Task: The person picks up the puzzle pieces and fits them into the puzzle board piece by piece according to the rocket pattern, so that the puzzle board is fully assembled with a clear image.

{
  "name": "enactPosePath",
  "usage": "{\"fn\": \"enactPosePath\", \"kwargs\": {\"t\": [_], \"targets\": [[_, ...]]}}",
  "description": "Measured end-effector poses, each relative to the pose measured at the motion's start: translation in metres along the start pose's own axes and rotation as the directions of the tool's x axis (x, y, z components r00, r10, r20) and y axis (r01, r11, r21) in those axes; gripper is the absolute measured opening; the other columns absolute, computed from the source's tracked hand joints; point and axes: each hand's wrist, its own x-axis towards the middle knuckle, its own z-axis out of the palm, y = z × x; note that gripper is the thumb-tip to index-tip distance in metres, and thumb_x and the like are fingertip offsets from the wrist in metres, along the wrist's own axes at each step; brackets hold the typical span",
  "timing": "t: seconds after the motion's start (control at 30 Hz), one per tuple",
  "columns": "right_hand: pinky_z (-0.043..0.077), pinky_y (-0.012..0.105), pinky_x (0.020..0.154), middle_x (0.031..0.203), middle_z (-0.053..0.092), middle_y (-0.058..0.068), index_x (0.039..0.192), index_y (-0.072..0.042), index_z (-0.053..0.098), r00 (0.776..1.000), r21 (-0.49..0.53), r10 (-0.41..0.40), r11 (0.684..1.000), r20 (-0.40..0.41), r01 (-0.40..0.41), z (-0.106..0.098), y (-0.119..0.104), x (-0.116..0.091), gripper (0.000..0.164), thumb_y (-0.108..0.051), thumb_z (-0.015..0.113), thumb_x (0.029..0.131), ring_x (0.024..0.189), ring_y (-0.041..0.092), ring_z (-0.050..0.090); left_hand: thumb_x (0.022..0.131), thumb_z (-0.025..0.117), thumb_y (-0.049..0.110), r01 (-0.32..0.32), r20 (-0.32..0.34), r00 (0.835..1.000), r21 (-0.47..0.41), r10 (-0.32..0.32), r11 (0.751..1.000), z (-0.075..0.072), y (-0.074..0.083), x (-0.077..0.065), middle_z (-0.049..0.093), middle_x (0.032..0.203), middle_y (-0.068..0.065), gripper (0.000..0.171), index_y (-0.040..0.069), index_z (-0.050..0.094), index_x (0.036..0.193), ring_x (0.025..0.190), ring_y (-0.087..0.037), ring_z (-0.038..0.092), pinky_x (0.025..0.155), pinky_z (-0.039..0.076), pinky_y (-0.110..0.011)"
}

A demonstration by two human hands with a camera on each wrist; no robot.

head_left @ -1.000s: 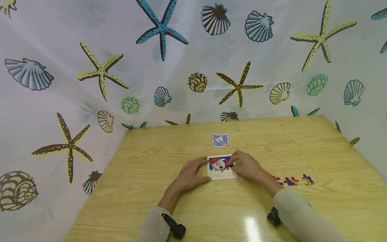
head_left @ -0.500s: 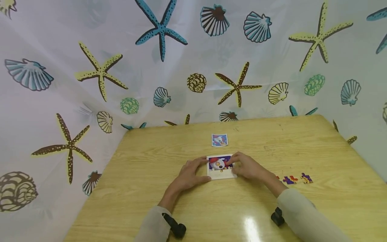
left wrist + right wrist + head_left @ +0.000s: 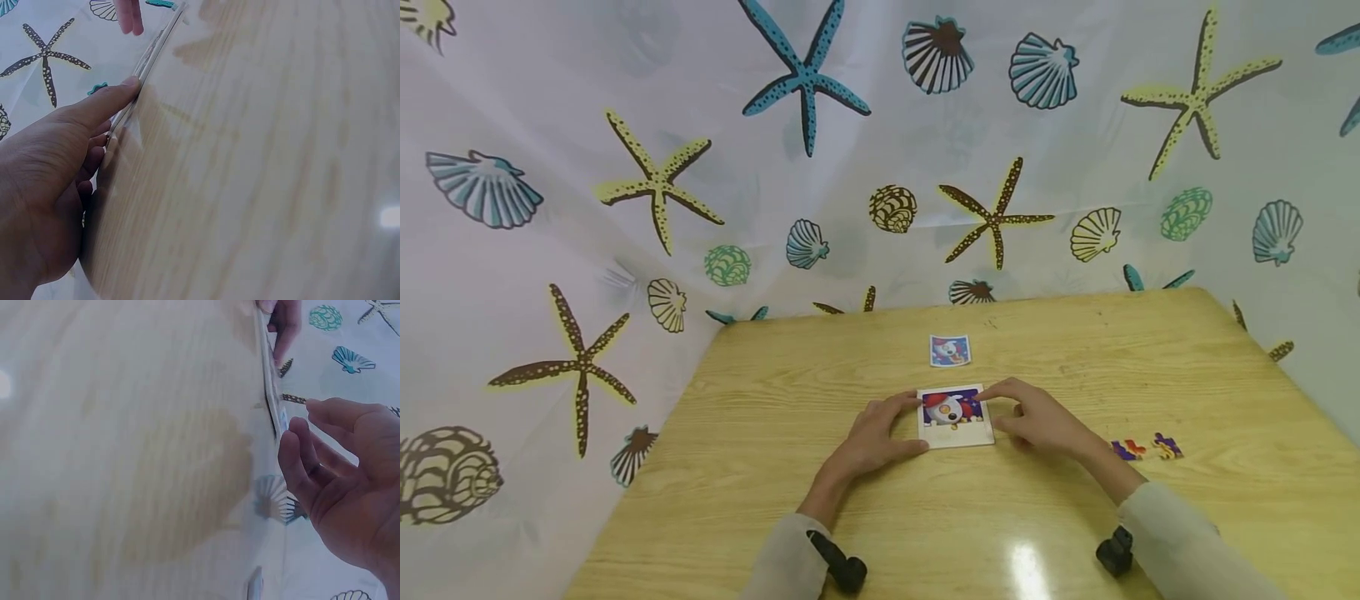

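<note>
A small jigsaw puzzle board [image 3: 958, 435] with a pale frame lies mid-table. Its upper part carries fitted pieces of a white cartoon figure with red on a purple ground; the lower strip is bare. My left hand [image 3: 874, 435] holds the board by its left side, index finger at the upper corner and thumb [image 3: 112, 103] at the front edge. At the board's right side is my right hand [image 3: 1037, 417], its index finger extended over the upper right edge and the other fingers bent, holding nothing. Loose jigsaw pieces [image 3: 1167, 446] lie right of it, partly hidden by the right forearm.
Behind the board lies a small picture card [image 3: 950, 351] with a similar figure. The wooden table [image 3: 805, 358] ends at a white sheet [image 3: 850, 250] printed with starfish and shells. Black camera mounts [image 3: 847, 573] sit on both sleeves.
My right hand has drawn back a little to the right from the puzzle, uncovering the upper right of its picture. The left hand stays on the board.
</note>
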Motion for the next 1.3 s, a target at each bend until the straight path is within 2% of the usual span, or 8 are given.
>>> {"fn": "enactPosePath", "kwargs": {"t": [0.23,0.4,0.6,0.73,0.87,1.0,1.13,1.3], "targets": [[0.042,0.03,0.044,0.144,0.055,0.023,0.143,-0.005,0.06,0.998,0.017,0.046,0.999,-0.049,-0.045,-0.027,0.01,-0.019,0.041,-0.008,0.065,0.102,0.048,0.017,0.047,0.089,0.081,0.045,-0.002,0.002,1.0,0.001,0.002,1.0,-0.001,0.002,0.0,0.038,0.166,0.007,0.073,0.022,0.053,0.152,0.145,-0.027,0.034,0.119,0.026,-0.056],[0.039,0.029,0.041,0.143,0.055,0.026,0.143,-0.003,0.058,0.997,0.022,0.048,0.999,-0.06,-0.047,-0.048,0.021,-0.037,0.041,-0.009,0.064,0.103,0.043,0.01,0.038,0.089,0.081,0.044,-0.012,0.001,1.0,0.011,0.012,1.0,-0.001,0.002,0.001,0.039,0.165,0.007,0.073,0.022,0.053,0.152,0.145,-0.027,0.035,0.119,0.027,-0.056],[0.041,0.03,0.04,0.139,0.054,0.029,0.141,0.0,0.057,0.997,0.041,0.072,0.997,-0.041,-0.07,-0.065,0.03,-0.058,0.039,-0.007,0.062,0.103,0.043,0.012,0.04,0.089,0.081,0.044,-0.01,0.0,1.0,0.005,0.01,1.0,-0.002,0.003,0.001,0.039,0.165,0.007,0.072,0.022,0.053,0.152,0.145,-0.027,0.035,0.119,0.026,-0.056],[0.039,0.027,0.042,0.133,0.057,0.026,0.138,-0.001,0.061,0.994,0.018,0.112,0.994,-0.015,-0.112,-0.073,0.035,-0.068,0.038,-0.006,0.063,0.1,0.046,0.01,0.04,0.089,0.081,0.044,-0.017,-0.003,1.0,-0.008,0.017,1.0,-0.002,0.003,0.001,0.039,0.165,0.006,0.073,0.021,0.053,0.152,0.145,-0.027,0.035,0.118,0.027,-0.056],[0.035,0.025,0.044,0.126,0.059,0.024,0.134,0.0,0.064,0.994,-0.021,0.106,0.994,0.021,-0.105,-0.08,0.038,-0.077,0.039,-0.003,0.067,0.095,0.047,0.008,0.034,0.089,0.081,0.045,-0.03,-0.005,1.0,-0.017,0.03,0.999,-0.002,0.002,0.0,0.039,0.165,0.005,0.074,0.02,0.053,0.152,0.145,-0.027,0.035,0.118,0.026,-0.057],[0.035,0.023,0.046,0.122,0.061,0.021,0.133,0.0,0.065,0.994,-0.041,0.084,0.996,0.069,-0.081,-0.084,0.041,-0.082,0.042,0.001,0.07,0.091,0.051,0.007,0.034,0.088,0.081,0.044,-0.027,-0.007,1.0,-0.021,0.027,0.999,-0.002,0.002,0.0,0.039,0.165,0.006,0.074,0.02,0.053,0.152,0.145,-0.028,0.035,0.118,0.026,-0.058],[0.033,0.023,0.047,0.121,0.061,0.021,0.134,0.003,0.063,0.991,-0.002,0.05,0.999,0.124,-0.05,-0.084,0.043,-0.085,0.048,0.007,0.07,0.087,0.053,0.006,0.033,0.089,0.081,0.044,-0.029,-0.011,1.0,-0.013,0.029,0.999,-0.001,0.002,0.0,0.039,0.165,0.005,0.073,0.019,0.053,0.152,0.145,-0.028,0.035,0.118,0.026,-0.057],[0.031,0.021,0.045,0.12,0.06,0.021,0.134,0.006,0.061,0.989,0.042,0.028,0.999,0.146,-0.034,-0.082,0.046,-0.086,0.05,0.012,0.067,0.085,0.05,0.005,0.029,0.088,0.082,0.043,-0.024,-0.016,1.0,-0.016,0.024,1.0,-0.001,0.002,-0.001,0.04,0.165,0.005,0.074,0.019,0.054,0.152,0.144,-0.029,0.036,0.118,0.027,-0.058]]}}
